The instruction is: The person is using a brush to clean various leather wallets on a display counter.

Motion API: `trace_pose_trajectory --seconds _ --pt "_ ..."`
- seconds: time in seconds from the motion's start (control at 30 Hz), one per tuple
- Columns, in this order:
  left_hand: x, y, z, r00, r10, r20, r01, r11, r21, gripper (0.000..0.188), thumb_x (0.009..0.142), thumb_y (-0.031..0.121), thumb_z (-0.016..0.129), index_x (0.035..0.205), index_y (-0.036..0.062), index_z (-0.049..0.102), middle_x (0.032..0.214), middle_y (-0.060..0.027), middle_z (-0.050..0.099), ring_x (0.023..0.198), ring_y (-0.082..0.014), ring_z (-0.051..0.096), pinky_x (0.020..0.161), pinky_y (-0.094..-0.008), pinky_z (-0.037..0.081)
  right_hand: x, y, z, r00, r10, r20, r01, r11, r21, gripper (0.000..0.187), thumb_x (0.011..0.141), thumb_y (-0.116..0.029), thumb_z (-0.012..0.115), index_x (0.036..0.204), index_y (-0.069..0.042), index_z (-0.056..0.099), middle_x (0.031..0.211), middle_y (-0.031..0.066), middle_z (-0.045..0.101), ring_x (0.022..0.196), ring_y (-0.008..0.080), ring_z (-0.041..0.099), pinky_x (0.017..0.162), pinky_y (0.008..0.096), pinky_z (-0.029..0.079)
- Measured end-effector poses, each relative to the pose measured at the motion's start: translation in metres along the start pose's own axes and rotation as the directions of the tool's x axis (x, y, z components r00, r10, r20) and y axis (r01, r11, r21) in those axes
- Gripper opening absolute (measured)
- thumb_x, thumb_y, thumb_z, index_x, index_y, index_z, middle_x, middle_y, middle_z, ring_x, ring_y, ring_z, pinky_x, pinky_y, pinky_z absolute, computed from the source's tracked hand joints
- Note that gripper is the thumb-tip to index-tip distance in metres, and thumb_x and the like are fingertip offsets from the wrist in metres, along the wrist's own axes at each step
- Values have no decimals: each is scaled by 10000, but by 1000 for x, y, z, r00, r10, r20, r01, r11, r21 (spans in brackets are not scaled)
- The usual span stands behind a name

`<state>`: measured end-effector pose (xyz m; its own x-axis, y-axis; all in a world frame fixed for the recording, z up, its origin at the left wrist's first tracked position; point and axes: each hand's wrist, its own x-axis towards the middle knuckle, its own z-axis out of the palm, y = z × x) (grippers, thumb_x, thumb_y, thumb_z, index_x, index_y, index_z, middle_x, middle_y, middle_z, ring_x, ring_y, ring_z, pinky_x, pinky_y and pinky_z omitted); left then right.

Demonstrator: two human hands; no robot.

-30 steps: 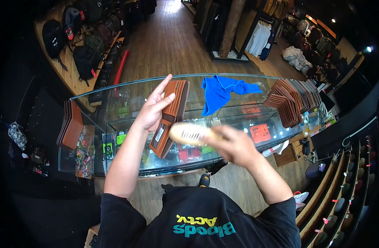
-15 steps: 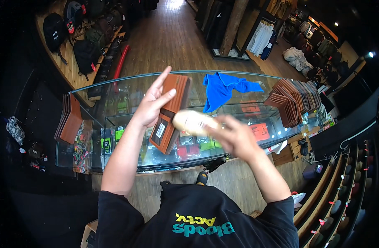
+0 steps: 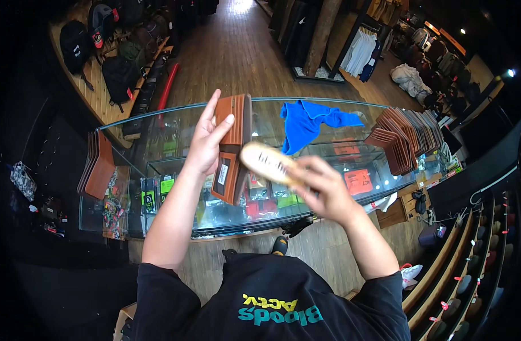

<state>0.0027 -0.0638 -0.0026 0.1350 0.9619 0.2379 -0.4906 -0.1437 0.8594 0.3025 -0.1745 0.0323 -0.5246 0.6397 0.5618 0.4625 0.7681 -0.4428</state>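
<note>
My left hand (image 3: 206, 142) grips an opened brown leather wallet (image 3: 232, 126) above the glass counter, its thumb lying over the inside. Card slots show in the upper half, and a clear window with a white label in the lower half. In my right hand (image 3: 323, 187) is a wooden-backed brush (image 3: 266, 162), pale and oval, with the fingers wrapped round its near end. The brush's far end meets or nearly meets the wallet's right edge; whether they touch I cannot tell. Its bristles are hidden.
A blue cloth (image 3: 306, 126) lies crumpled on the glass display counter (image 3: 175, 122). Several brown wallets (image 3: 399, 142) stand in a row at the counter's right end, and more wallets (image 3: 98, 170) at its left end. Packaged goods (image 3: 260, 206) show beneath the glass.
The wallet and my left hand have shifted slightly left, and the wallet stands more upright. The brush, blurred before, now shows sharply. Both hands keep their hold.
</note>
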Motion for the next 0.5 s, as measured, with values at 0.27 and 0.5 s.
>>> trace_pose_trajectory --seconds 0.27,0.5 --pt "1 4 -5 991 100 -86 -95 994 53 858 1113 79 707 1813 141 215 1575 -137 611 1343 -172 672 1124 -345 576 0 -35 -16 889 25 458 -155 956 248 420 963 -112 855 1377 -108 789 1274 135 733 1105 360 762 902 432 636" --pt "-2 -2 12 991 111 68 -122 974 191 867 1095 68 724 1809 123 236 1668 -166 547 1511 -226 553 1293 -392 410 44 -2 -5 965 156 -212 -172 983 -57 515 976 2 787 1476 -100 717 1259 158 692 1068 362 756 851 416 628"
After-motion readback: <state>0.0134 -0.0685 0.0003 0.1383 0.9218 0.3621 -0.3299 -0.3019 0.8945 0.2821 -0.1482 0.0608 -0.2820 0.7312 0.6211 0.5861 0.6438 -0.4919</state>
